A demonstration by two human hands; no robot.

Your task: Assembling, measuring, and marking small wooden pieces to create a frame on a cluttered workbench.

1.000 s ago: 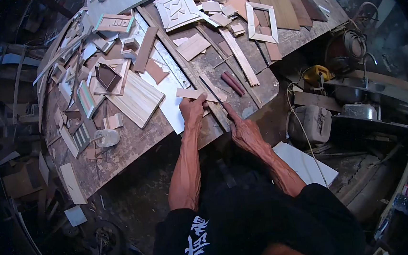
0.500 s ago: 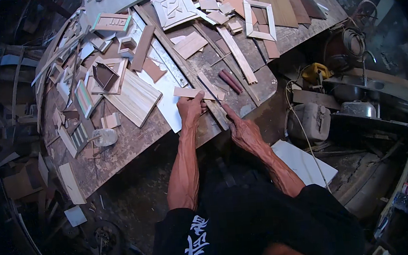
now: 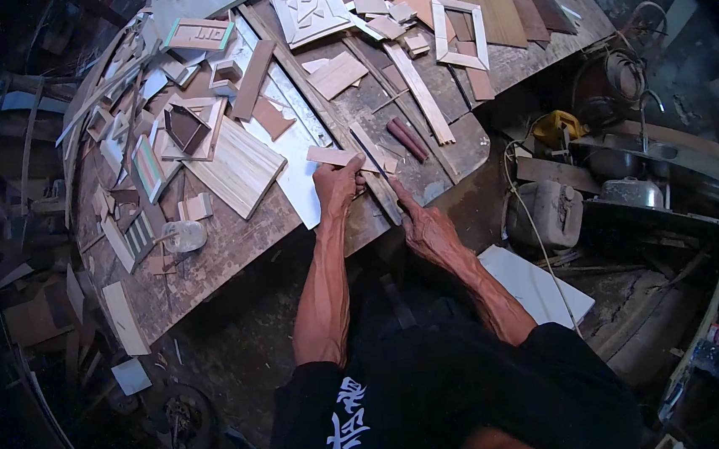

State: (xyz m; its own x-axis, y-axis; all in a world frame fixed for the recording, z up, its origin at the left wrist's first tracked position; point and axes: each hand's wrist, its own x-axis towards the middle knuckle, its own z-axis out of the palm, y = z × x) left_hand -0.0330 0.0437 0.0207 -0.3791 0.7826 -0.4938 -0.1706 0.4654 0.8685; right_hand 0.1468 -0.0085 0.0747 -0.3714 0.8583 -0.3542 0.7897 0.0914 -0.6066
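In the head view, the left hand (image 3: 338,188) pinches one end of a thin, flat, pale pinkish wooden strip (image 3: 333,156), thumb and fingers closed on it, holding it just above the scarred wooden workbench (image 3: 235,251) near its front edge. The right hand (image 3: 426,228) lies beside it with the forefinger stretched out, pressing down on a narrow, dark wooden batten (image 3: 381,176) that runs diagonally across the bench; its other fingers look curled, though the view is too small to be sure. This seems to be a fitting step: the strip is being brought against the batten. The next move would call for steady alignment of the strip's edge. Two dark red rods (image 3: 408,139) lie just beyond.
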